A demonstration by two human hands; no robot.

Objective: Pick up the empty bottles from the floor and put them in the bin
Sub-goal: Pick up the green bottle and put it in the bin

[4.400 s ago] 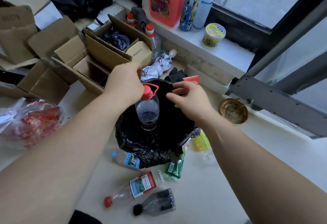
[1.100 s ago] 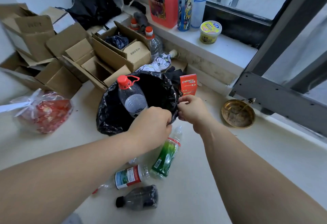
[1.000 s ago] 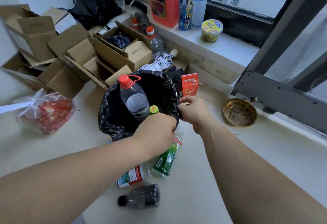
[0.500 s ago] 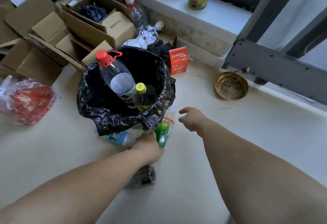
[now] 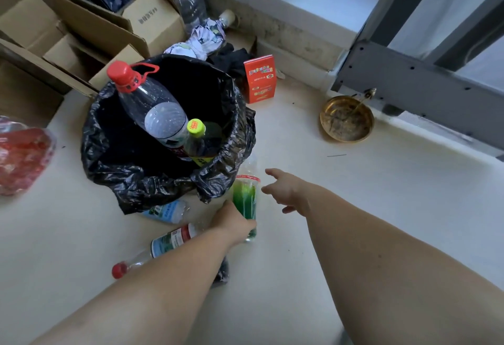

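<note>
Green bottle point(image 5: 245, 200), lying on the floor point(image 5: 354, 208) with its neck end right against the sagging black liner of the bin point(image 5: 163, 181). Being wrapped at its lower half by the left hand point(image 5: 234, 224), apparently closing into a grip. Reaching in alongside with the right hand point(image 5: 286, 192), spread loose, holding nothing, just beside the bottle's label.

Risking a slip: thin, smooth plastic being held low down, so possibly tipping or squirting out of the grasp on the lift. Risking a snag too, with the neck catching the liner folds and dragging the bag off the rim. Running short of room inside: the large red-capped bottle point(image 5: 152, 110) leaning across the opening and the yellow-capped bottle point(image 5: 199, 140) standing beside it, so possibly leaving a newcomer perched on top and rolling back out. Also risking a knock from the left forearm to the red-capped bottle on the floor point(image 5: 163, 243) or the blue-labelled bottle point(image 5: 166, 211), sending either rolling.

Hiding the left fingertips behind the back of the hand, so leaving the firmness of the grip uncertain. Covering most of a dark bottle point(image 5: 222, 273) with the left forearm. Burying the blue-labelled bottle's far end under the liner. Blurring the green bottle's cap; not showing whether any liquid is remaining, nor how deep the bin is going.
</note>
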